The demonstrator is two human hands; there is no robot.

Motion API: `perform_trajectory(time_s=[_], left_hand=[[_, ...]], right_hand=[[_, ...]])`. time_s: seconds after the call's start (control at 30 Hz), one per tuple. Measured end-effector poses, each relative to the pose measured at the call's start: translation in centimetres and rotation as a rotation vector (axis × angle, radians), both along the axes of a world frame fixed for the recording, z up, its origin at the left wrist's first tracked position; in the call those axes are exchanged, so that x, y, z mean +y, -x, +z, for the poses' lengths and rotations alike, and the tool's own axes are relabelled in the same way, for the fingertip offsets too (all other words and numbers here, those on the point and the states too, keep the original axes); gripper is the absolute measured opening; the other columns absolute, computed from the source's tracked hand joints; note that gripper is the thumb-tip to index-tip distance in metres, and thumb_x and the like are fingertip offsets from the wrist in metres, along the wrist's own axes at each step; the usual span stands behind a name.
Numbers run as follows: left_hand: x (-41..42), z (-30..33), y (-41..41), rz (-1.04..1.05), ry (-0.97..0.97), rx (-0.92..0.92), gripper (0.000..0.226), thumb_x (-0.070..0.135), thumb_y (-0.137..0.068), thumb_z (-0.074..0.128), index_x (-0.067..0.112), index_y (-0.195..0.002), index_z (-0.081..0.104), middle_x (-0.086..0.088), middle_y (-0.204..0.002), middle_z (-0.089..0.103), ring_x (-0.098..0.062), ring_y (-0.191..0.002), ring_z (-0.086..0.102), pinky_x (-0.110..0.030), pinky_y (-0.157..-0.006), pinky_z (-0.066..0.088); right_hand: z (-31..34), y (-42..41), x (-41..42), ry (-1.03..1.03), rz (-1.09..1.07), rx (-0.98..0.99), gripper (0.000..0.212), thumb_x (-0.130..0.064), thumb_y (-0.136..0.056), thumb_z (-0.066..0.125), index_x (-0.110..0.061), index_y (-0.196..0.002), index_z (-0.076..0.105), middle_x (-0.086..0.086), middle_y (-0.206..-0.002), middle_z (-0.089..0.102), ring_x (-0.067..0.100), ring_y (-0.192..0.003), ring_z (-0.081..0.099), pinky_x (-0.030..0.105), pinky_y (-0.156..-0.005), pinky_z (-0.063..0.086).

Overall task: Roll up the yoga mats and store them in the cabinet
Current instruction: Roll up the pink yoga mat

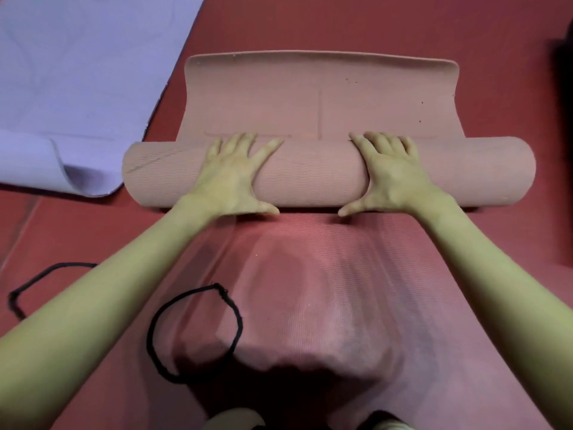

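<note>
A pale pink yoga mat (322,103) lies on the red floor, mostly rolled into a thick roll (310,178) across the middle of the view. A short flat stretch with a curled far edge remains beyond the roll. My left hand (232,178) presses on top of the roll left of centre, fingers spread and straight, thumb low on the near side. My right hand (393,178) presses the same way right of centre. A lilac yoga mat (77,72) lies unrolled at the far left, its near corner folded over.
Red matting (310,290) covers the floor all around. A black elastic loop (195,333) lies on it near my left forearm, and a second black band (34,287) lies at the far left. Something dark (562,150) stands at the right edge.
</note>
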State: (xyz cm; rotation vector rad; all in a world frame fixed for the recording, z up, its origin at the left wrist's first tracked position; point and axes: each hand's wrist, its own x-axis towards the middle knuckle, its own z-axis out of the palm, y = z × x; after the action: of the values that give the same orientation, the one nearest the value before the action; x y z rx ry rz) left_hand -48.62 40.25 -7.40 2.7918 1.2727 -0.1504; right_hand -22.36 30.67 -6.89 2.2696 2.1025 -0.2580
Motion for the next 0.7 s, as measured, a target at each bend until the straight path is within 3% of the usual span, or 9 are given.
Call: perform_trajectory(time_s=[0.1,0.27,0.6,0.7], left_hand=[[0.9,0.4,-0.3,-0.014,-0.013,-0.025,0.120,0.076,-0.050,0.074,0.035,-0.151,0.022,-0.013,-0.141,0.045,-0.031,-0.132,0.040,-0.045,-0.110,0.023],[-0.6,0.9,0.2,-0.013,-0.004,-0.050,0.115,0.073,-0.048,0.076,0.033,-0.147,0.033,-0.008,-0.131,0.056,-0.029,-0.123,0.049,-0.043,-0.105,0.031],[-9.8,1.8,4.4,0.000,0.162,-0.063,0.114,0.071,-0.048,0.078,0.036,-0.147,0.032,-0.001,-0.139,0.049,-0.022,-0.131,0.041,-0.040,-0.111,0.028],[-10.0,1.8,4.6,-0.020,0.194,-0.069,0.114,0.080,-0.052,0.067,0.034,-0.149,0.028,-0.003,-0.143,0.043,-0.021,-0.135,0.036,-0.045,-0.116,0.022]], right_hand=[[0.2,0.0,0.6,-0.033,0.005,-0.046,0.136,-0.073,-0.032,0.080,-0.018,-0.147,0.032,0.007,-0.143,0.044,0.028,-0.132,0.037,0.042,-0.108,0.021],[1.1,0.5,-0.8,-0.049,-0.008,-0.008,0.125,-0.070,-0.029,0.081,-0.025,-0.140,0.044,0.000,-0.135,0.053,0.029,-0.122,0.045,0.044,-0.100,0.029],[1.1,3.5,-10.2,0.055,0.020,0.071,0.124,-0.079,-0.025,0.072,-0.030,-0.137,0.048,-0.005,-0.130,0.056,0.025,-0.116,0.048,0.043,-0.094,0.030],[1.6,3.4,-9.5,0.123,0.009,0.091,0.128,-0.079,-0.027,0.076,-0.033,-0.141,0.041,-0.007,-0.137,0.051,0.023,-0.124,0.043,0.042,-0.101,0.025]])
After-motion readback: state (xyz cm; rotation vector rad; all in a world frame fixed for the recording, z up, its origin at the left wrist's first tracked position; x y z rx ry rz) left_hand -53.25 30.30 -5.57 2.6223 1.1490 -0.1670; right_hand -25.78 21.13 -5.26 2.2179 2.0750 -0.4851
